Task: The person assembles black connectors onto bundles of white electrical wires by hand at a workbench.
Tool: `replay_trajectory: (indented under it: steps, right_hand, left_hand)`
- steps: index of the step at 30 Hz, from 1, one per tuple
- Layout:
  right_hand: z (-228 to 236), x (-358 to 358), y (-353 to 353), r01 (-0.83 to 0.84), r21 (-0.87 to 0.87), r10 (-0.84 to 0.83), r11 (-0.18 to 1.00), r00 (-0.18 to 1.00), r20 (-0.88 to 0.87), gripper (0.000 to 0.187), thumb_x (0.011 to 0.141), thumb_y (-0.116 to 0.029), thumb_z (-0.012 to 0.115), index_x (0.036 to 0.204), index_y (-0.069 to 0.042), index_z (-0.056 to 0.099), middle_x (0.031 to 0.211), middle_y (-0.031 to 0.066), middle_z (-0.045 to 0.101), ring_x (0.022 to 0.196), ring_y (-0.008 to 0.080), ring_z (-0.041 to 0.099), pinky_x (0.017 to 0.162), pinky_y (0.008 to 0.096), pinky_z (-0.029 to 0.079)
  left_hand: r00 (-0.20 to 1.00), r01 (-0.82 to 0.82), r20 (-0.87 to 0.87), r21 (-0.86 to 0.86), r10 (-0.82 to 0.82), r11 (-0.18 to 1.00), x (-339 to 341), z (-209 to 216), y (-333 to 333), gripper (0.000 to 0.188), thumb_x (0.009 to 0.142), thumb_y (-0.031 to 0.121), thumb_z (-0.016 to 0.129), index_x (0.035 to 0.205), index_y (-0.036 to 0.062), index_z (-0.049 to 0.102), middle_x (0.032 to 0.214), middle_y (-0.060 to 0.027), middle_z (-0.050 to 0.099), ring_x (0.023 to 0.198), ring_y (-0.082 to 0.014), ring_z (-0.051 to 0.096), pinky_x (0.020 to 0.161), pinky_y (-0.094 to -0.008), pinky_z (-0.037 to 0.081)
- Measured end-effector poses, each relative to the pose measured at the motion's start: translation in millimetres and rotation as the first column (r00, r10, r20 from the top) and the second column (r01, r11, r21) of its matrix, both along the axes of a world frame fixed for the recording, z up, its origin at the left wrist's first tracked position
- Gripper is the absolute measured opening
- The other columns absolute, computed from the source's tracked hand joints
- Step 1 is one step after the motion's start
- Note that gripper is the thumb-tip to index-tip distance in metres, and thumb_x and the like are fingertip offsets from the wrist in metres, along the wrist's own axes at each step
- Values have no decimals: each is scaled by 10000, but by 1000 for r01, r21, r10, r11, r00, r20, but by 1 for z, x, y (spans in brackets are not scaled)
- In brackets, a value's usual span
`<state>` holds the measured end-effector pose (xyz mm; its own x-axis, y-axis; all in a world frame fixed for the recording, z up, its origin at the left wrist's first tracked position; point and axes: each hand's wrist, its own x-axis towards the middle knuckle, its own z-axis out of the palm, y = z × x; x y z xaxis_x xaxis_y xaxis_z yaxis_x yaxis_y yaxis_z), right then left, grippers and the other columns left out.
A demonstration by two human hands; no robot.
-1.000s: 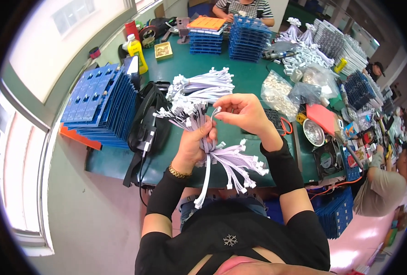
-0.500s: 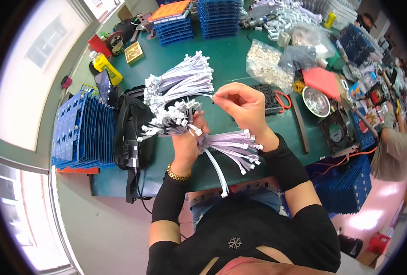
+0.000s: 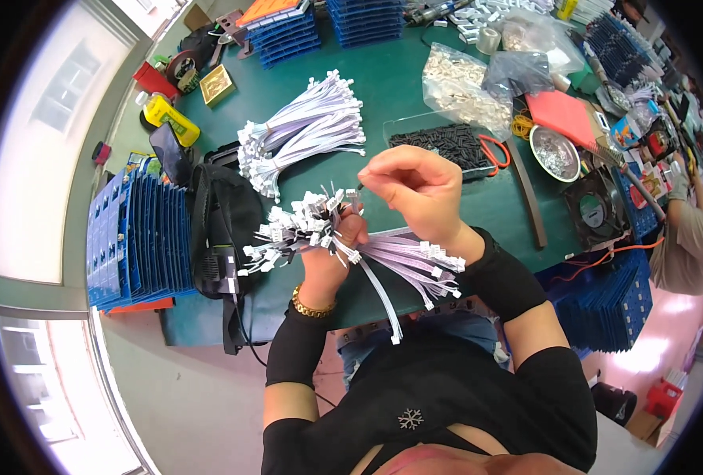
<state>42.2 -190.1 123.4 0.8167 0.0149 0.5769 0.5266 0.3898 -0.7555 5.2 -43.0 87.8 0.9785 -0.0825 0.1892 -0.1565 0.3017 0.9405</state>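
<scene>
My left hand (image 3: 337, 257) is closed round a bundle of thin white cables (image 3: 414, 257). Their white plug ends (image 3: 308, 218) fan out above and left of the fist, and the other ends spread to the right. One cable hangs apart, down toward my lap. Just above the bundle, my right hand (image 3: 422, 186) pinches a small black piece between thumb and forefinger, close to the upright wire ends; its exact shape is too small to tell. Behind my right hand, a clear tray holds many short black pieces (image 3: 450, 142). Another pile of tied white cables (image 3: 304, 127) lies farther back.
Red-handled scissors (image 3: 494, 154) lie at the tray's edge, beside a dark bar (image 3: 528, 194) and a metal bowl (image 3: 555, 154). Blue board stacks (image 3: 142, 237) and a black bag (image 3: 225, 214) stand left. Bags of white parts (image 3: 462, 87) lie behind. A co-worker's arm shows far right.
My right hand has moved slightly down and left, nearer the plug ends held in my left hand. The view has shifted a little, showing more of the tray of black pieces.
</scene>
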Motion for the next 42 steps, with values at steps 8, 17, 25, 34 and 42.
replay_trajectory:
  steps: [8, 17, 25, 34, 42]
  right_hand:
    - [-3, 0, -3, 190, -98, -161, 977, 956, 244, 177, 713, 88, 675, 858, -5, 634, 812, 75, 635, 643, 72, 567, 528, 173, 420]
    - [-1, 0, -2, 224, -137, -175, 965, 937, 302, 189, 716, 87, 669, 877, -5, 631, 807, 74, 642, 600, 62, 544, 492, 171, 401]
    - [-7, -5, 4, 167, -68, -158, 984, 980, 125, 345, 715, 80, 669, 1036, -9, 580, 790, 57, 650, 505, 5, 468, 438, 149, 337]
    - [-4, -6, -3, 83, -220, -64, 972, 994, 93, 540, 753, 88, 639, 1241, 10, 422, 812, 74, 618, 588, 4, 467, 487, 140, 335]
    - [13, -7, -7, 153, -535, -58, 831, 980, 189, 639, 684, 3, 653, 1276, -40, 415, 735, -13, 608, 426, 46, 410, 399, 193, 349]
  left_hand:
    - [997, 3, 75, -11, -2, 1000, 2, -5, 1, 170, 851, 96, 605, 980, -9, 570, 666, -33, 558, 576, -95, 506, 503, -205, 368]
    - [995, 11, 99, -23, -9, 1000, 2, -7, 2, 167, 855, 94, 598, 991, 3, 571, 674, -42, 565, 581, -96, 513, 505, -206, 370]
    - [997, -3, 72, -18, 4, 1000, 2, -5, 3, 153, 857, 87, 588, 985, 2, 578, 661, -32, 564, 577, -87, 508, 506, -202, 368]
    - [999, -45, 20, 35, 44, 998, 2, -1, 2, 83, 865, 93, 562, 869, 11, 568, 629, -4, 539, 559, -71, 479, 495, -207, 349]
    - [999, -54, 9, 1, 54, 999, -1, -5, -7, 197, 851, 146, 620, 955, 1, 536, 773, -38, 559, 631, -92, 503, 544, -215, 408]
